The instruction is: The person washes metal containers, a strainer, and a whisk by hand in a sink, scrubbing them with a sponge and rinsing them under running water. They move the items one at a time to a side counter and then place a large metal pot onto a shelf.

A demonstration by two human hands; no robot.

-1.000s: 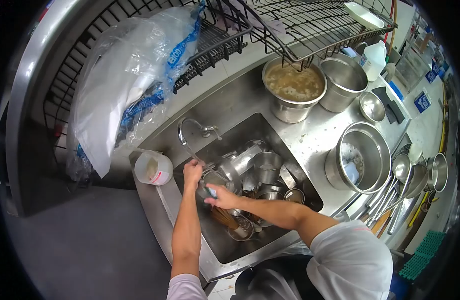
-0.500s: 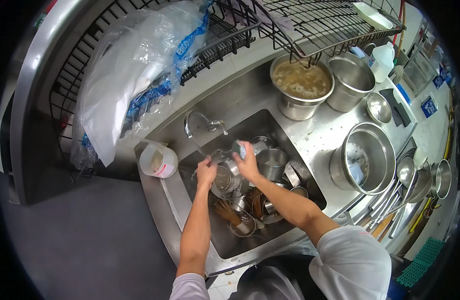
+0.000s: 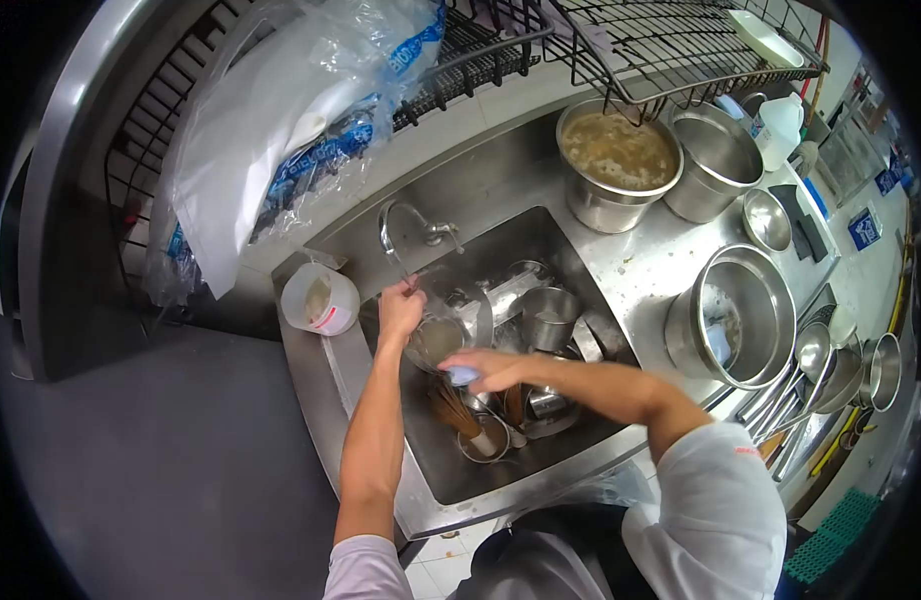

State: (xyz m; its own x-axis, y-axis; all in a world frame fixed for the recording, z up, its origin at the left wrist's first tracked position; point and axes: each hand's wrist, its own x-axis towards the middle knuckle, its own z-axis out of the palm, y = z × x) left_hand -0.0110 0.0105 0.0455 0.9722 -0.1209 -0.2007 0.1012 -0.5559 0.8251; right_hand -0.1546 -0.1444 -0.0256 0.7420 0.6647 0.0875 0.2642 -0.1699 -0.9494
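Observation:
My left hand (image 3: 401,308) is closed on the rim of a clear, see-through container (image 3: 461,300) at the left side of the steel sink (image 3: 461,487). My right hand (image 3: 486,371) is closed round a pale bluish sponge (image 3: 463,375), just below that container. Under and beside my hands the sink holds a steel pot (image 3: 551,318), brown bamboo-like sticks (image 3: 455,408) and a small round cup (image 3: 484,440). The curved tap (image 3: 386,235) stands behind my left hand. The exact outline of the clear container is hard to make out.
A white tub (image 3: 321,299) stands left of the sink. To the right are a pot of brownish liquid (image 3: 621,150), an empty-looking pot (image 3: 716,160), a large pot (image 3: 731,317), a bowl (image 3: 768,219) and ladles (image 3: 813,350). Wire racks (image 3: 661,50) overhang the back.
My right hand with the sponge has moved down and toward me, from the container's upper right to below it. My left hand has shifted slightly up and left. The view has shifted a little.

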